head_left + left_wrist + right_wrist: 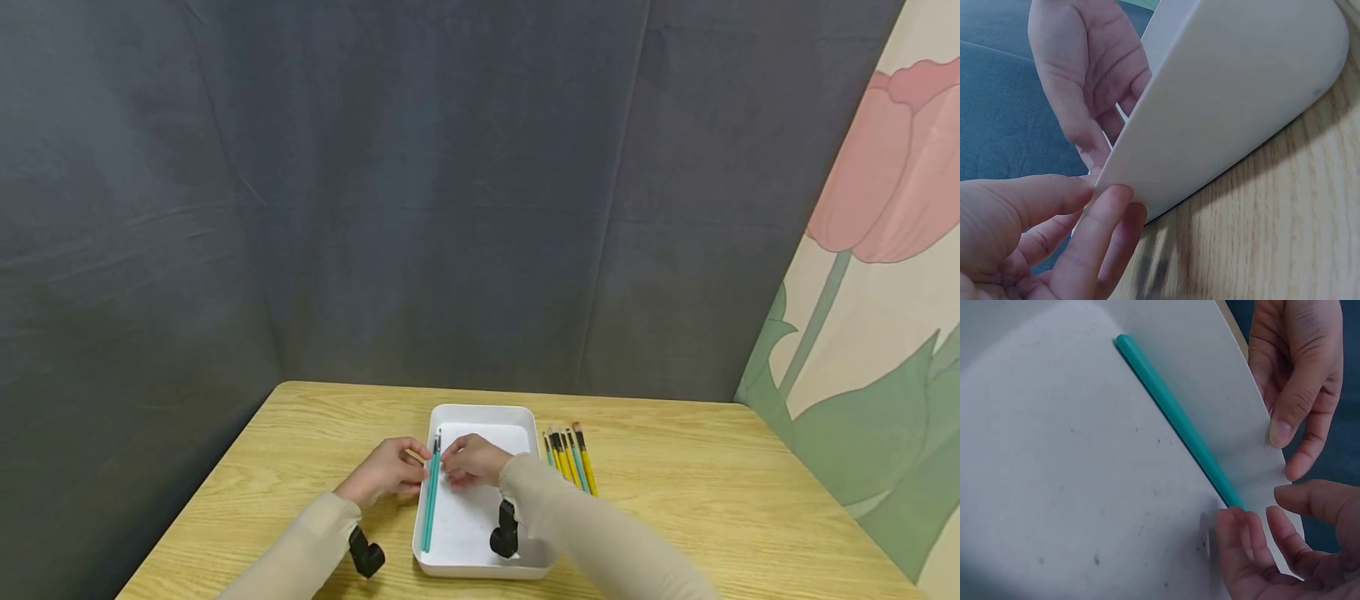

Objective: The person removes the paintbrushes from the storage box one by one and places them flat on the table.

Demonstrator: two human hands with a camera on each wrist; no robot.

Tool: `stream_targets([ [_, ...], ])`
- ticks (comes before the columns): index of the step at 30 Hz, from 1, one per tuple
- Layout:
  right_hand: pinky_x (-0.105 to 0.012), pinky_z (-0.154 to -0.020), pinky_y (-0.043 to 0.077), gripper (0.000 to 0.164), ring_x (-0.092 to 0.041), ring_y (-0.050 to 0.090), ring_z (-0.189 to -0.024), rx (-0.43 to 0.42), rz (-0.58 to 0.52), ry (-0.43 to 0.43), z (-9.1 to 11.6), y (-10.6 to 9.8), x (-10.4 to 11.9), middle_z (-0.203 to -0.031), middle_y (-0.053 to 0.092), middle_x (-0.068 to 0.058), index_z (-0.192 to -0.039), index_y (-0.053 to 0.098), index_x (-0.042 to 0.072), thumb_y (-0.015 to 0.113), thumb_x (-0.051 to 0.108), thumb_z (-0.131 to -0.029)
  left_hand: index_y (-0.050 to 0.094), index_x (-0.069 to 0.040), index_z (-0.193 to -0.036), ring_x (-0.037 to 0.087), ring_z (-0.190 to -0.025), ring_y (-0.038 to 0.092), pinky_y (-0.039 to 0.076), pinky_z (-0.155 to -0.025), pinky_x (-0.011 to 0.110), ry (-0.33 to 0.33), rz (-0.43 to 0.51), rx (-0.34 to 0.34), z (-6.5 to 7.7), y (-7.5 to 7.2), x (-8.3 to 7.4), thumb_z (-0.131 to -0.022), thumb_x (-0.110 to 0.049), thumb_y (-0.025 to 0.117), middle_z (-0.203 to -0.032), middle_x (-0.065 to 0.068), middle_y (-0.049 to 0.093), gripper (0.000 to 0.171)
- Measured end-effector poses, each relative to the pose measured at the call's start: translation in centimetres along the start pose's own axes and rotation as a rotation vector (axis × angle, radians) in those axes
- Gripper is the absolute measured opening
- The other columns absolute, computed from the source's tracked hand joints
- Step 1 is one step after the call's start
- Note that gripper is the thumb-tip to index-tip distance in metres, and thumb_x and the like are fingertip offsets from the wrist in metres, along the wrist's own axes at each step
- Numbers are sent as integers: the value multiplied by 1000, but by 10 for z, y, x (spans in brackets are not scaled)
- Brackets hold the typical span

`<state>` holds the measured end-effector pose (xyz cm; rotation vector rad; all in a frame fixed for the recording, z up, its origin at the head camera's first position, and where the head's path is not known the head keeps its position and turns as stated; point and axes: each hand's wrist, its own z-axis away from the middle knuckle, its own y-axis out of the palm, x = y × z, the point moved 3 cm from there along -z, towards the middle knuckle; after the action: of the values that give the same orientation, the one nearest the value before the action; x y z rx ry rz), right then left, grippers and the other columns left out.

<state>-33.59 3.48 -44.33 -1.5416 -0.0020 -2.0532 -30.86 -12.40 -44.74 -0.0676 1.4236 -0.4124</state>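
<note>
Two teal paintbrushes (431,504) lie side by side along the left wall of a white tray (480,562), tips toward the back. My left hand (390,468) is outside that wall; in the left wrist view its fingertips (1116,195) rest against the outer face and rim. My right hand (474,461) reaches into the tray beside the brushes. The right wrist view has its fingertips (1230,519) right at a teal handle (1175,419), with the thumb apart from it near the rim. The fingers hide the handle's far part.
Several paintbrushes (576,458) with yellow and teal handles lie in a row on the wooden table (675,492), right of the tray. My right forearm partly covers them. A dark curtain (450,208) hangs behind the table, and a tulip-patterned cloth (885,333) hangs at the right.
</note>
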Motion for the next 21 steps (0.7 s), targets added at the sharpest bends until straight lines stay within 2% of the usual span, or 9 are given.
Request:
stream_targets([
  [9, -28, -69, 58, 13, -14, 56, -67, -61, -7, 7, -13, 5, -1, -77, 58, -6, -99, 62, -3, 64, -2, -87, 57, 5, -107, 17, -69, 62, 58, -61, 31, -3, 5, 4, 0, 0, 0, -85, 5, 65, -86, 13, 59, 24],
  [15, -24, -61, 56, 12, -11, 53, -60, -80, -4, -19, -20, 9, -5, -70, 55, -3, -92, 61, -2, 65, -6, -83, 56, 7, -109, 17, -68, 62, 57, -61, 30, 19, 18, 24, 1, 0, 0, -85, 5, 65, -86, 15, 59, 25],
  [21, -22, -56, 53, 15, -11, 50, -57, -107, 22, -26, -16, 13, 0, -65, 51, -2, -91, 60, -4, 66, -11, -79, 56, 8, -111, 17, -69, 63, 57, -60, 28, 26, 16, 31, 1, -1, 0, -85, 6, 64, -88, 16, 61, 27],
])
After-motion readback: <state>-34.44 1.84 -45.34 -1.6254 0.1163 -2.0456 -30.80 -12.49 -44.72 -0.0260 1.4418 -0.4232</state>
